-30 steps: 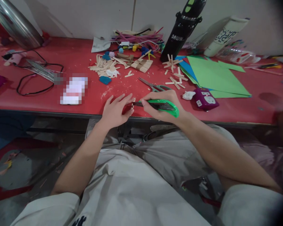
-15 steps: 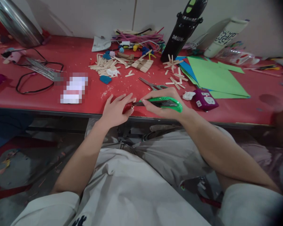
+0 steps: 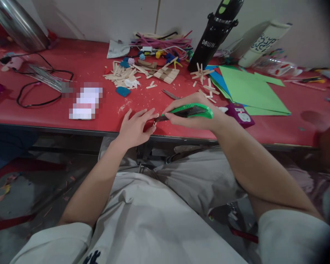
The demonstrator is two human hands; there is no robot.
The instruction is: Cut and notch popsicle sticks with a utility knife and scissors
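My right hand (image 3: 198, 110) is wrapped round a green box cutter (image 3: 194, 109), its dark blade pointing left. The blade tip meets a small piece of wooden stick (image 3: 154, 124) near the front edge of the red table. With thumb and index finger, my left hand (image 3: 136, 126) steadies that piece against the table; its other fingers are spread over the surface. Most of the piece is hidden between the fingertips. Just behind my right hand lies a pair of scissors (image 3: 170, 95), its handles now covered by the hand.
A pile of craft sticks (image 3: 121, 76) lies ahead, with star-shaped stick pieces (image 3: 200, 73) to its right. A black bottle (image 3: 210, 42) leans at the back. Green paper sheets (image 3: 253, 90), a purple box (image 3: 240, 114) and a blurred phone (image 3: 85, 102) flank my hands.
My right hand has lifted slightly and tilted the box cutter more steeply, covering the scissors' handles. The left hand stays nearly in place.
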